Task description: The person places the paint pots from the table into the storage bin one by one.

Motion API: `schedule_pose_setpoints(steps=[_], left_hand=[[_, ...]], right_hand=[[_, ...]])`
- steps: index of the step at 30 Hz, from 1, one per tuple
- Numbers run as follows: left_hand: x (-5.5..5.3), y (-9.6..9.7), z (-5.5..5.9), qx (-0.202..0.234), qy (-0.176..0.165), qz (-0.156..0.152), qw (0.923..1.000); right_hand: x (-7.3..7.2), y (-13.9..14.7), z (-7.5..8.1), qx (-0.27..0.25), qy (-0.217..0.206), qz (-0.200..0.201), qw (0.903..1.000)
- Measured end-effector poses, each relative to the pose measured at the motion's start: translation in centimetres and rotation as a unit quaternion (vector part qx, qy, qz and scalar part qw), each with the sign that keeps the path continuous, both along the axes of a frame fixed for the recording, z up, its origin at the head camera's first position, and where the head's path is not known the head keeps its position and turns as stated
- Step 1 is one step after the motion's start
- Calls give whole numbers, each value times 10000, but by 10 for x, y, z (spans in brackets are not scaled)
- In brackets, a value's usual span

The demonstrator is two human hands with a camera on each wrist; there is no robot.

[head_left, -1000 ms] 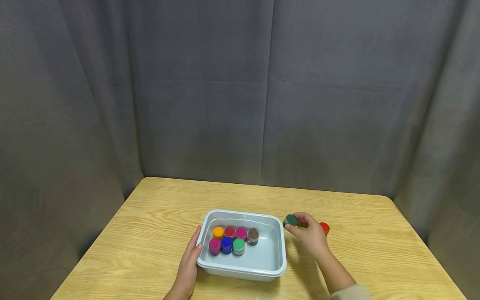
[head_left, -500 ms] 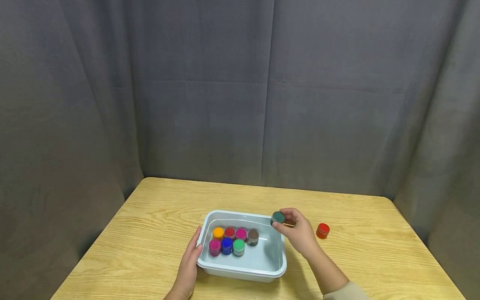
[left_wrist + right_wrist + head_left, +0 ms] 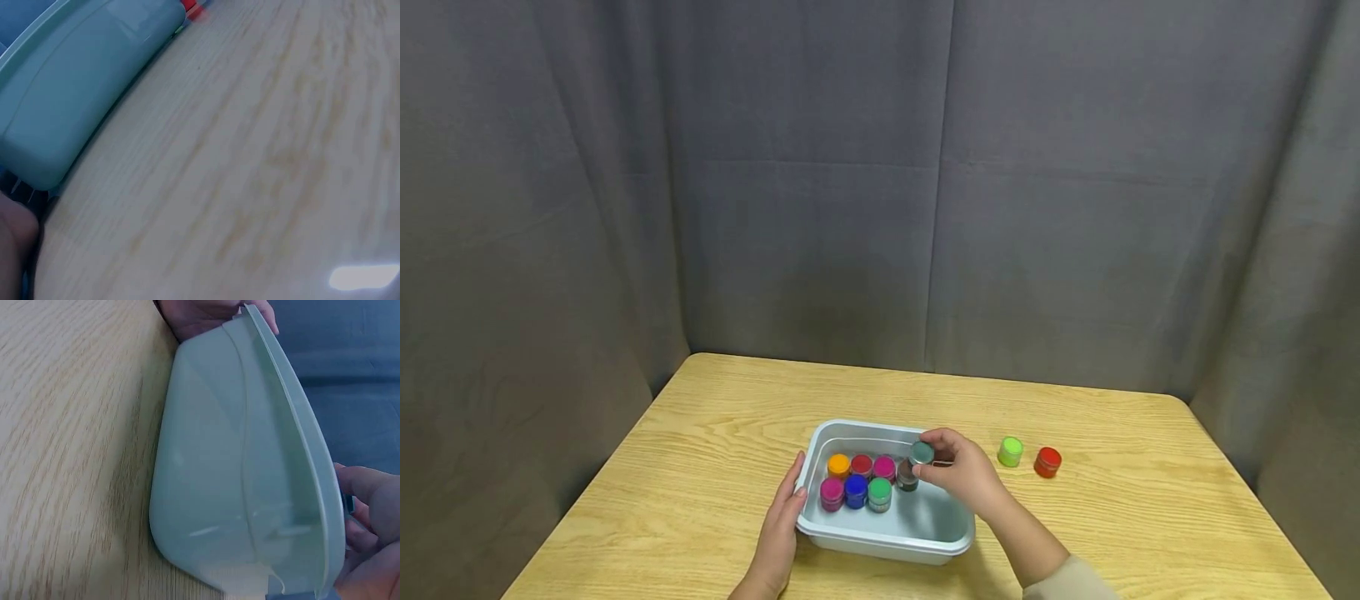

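Observation:
My right hand [image 3: 967, 477] pinches a small paint jar with a dark green lid [image 3: 921, 452] between thumb and fingers, over the right part of a pale blue plastic tub [image 3: 880, 546]. The held jar partly covers a brown-lidded jar [image 3: 907, 479] standing in the tub. Beside that jar stand more in two rows, among them orange [image 3: 838, 465], blue [image 3: 856, 490] and light green [image 3: 880, 493] ones. At the tub's left end, my left hand [image 3: 775, 533] holds the wall, thumb at the rim. In the right wrist view the tub's side [image 3: 212, 450] hides the jars inside.
A lime green jar [image 3: 1011, 452] and a red jar [image 3: 1048, 462] stand on the wooden table [image 3: 1150, 500], right of the tub. Grey curtains [image 3: 805, 250] hang behind the table and at both sides.
My right hand has carried the dark green jar leftward from beside the tub to over its inside. The lime green jar has come into view behind it. My left hand stays at the tub.

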State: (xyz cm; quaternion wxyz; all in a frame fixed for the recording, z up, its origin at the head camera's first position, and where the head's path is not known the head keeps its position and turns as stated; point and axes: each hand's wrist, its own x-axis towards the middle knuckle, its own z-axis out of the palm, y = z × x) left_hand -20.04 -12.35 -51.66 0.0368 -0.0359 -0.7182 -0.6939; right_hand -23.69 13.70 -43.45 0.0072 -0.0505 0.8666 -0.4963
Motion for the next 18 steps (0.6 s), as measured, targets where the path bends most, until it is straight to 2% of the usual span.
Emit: schedule_pose_setpoints(steps=[9, 18], left_hand=[[-2, 0, 0, -3, -8, -46, 10000], [-1, 1, -1, 51, -88, -23, 9999]], right_hand=[[-2, -9, 2, 439, -182, 761, 9960], [-5, -13, 2, 1015, -324, 1331, 9854]])
